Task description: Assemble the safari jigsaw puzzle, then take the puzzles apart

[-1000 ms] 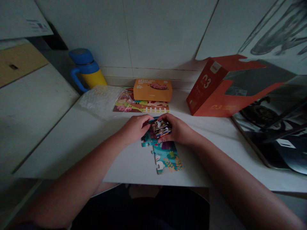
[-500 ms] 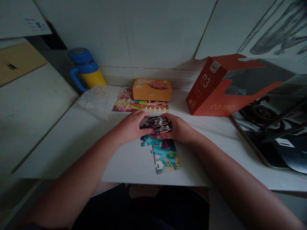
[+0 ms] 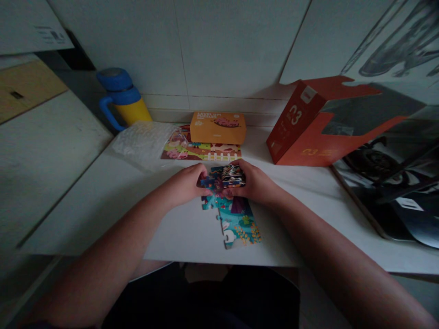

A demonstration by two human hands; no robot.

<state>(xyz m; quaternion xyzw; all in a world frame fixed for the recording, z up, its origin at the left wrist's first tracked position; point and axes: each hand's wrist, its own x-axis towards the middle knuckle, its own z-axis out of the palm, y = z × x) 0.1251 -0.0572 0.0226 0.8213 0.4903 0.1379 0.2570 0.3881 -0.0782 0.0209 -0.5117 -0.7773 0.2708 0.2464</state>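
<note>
My right hand is wrapped round a stack of puzzle pieces, their edges facing up. To its left, my left hand pinches a dark blue puzzle piece between thumb and fingers. Beneath both hands lies a partly joined puzzle in teal and purple, with a white rabbit and orange plants near its front edge. Its upper part is partly covered by my fingers and the stack.
An orange puzzle box stands on a farm picture sheet at the back. Bubble wrap and a blue-yellow jug are at left. A red-orange carton and a gas stove are at right.
My left hand has moved slightly left, away from the stack, with a puzzle piece now showing in its fingers. My right hand keeps the stack in nearly the same place.
</note>
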